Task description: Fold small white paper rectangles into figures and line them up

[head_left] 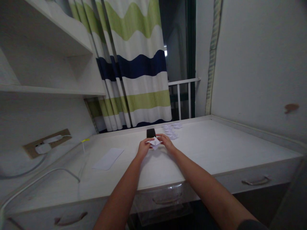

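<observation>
Between my two hands is a small piece of folded white paper, held just above the desk. My left hand pinches its left side, and my right hand grips its right side with bent fingers. Right behind the paper lies a black phone-like rectangle, partly covered by my fingers. Several small folded white paper pieces rest in a group beyond my right hand. To the left, a flat stack or sheet of white paper lies on the desk.
The white desk has drawers with metal handles along its front. A white cable arches over the left side, near a wall socket with plugs. A shelf overhangs the left; a striped curtain hangs behind.
</observation>
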A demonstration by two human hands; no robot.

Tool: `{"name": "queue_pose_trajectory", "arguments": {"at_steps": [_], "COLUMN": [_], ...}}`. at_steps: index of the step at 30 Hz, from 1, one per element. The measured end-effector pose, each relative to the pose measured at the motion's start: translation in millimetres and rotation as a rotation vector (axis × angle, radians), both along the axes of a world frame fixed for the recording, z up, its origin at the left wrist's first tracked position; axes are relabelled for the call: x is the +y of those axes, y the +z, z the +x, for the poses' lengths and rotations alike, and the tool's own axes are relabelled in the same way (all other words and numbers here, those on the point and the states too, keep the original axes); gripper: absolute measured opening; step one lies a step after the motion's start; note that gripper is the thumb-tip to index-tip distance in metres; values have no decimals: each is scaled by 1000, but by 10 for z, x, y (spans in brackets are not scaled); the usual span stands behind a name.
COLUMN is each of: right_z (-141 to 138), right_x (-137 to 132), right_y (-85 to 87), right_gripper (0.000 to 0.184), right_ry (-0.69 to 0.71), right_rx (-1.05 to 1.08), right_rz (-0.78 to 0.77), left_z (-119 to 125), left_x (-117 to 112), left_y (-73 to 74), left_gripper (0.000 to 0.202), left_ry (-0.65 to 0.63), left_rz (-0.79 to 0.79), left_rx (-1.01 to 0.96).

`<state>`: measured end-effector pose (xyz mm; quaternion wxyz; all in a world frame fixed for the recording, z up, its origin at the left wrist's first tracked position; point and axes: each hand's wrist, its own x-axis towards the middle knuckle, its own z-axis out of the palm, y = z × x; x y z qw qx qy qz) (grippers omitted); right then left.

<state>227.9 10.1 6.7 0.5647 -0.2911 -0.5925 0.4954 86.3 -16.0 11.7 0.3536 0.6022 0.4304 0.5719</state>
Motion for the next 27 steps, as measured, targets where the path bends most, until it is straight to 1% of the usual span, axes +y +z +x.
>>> {"name": "queue_pose_trajectory", "arguments": {"at_steps": [2, 4, 9, 12, 15, 19, 23, 27], "right_z": [0, -3, 2, 11, 13, 5, 6, 15], "right_x": [24, 52, 84, 75, 61, 44, 42, 53], "right_y": [-6, -20, -37, -30, -22, -16, -12, -6], "right_gripper": [24, 25, 23, 22, 20, 18, 17, 17], "right_ry": [-51, -69, -97, -99, -82, -44, -21, -51], "right_rx": [-41, -68, -31, -16, -20, -31, -33, -23], "right_rz": [-7, -3, -3, 6, 31, 62, 81, 89], "left_z": [22, 38, 39, 39, 48, 54, 38, 21], "left_x": [-8, -19, -47, -63, -61, -29, -8, -13], "left_y": [-6, -9, 3, 10, 4, -17, -24, -8], "left_gripper": [24, 24, 26, 23, 19, 31, 31, 32], "left_ry": [-57, -102, -170, -200, -167, -88, -110, -123], "left_rz": [8, 17, -10, -31, -19, -21, -86, -99], "left_rx": [29, 39, 26, 1, -14, -41, 38, 138]}}
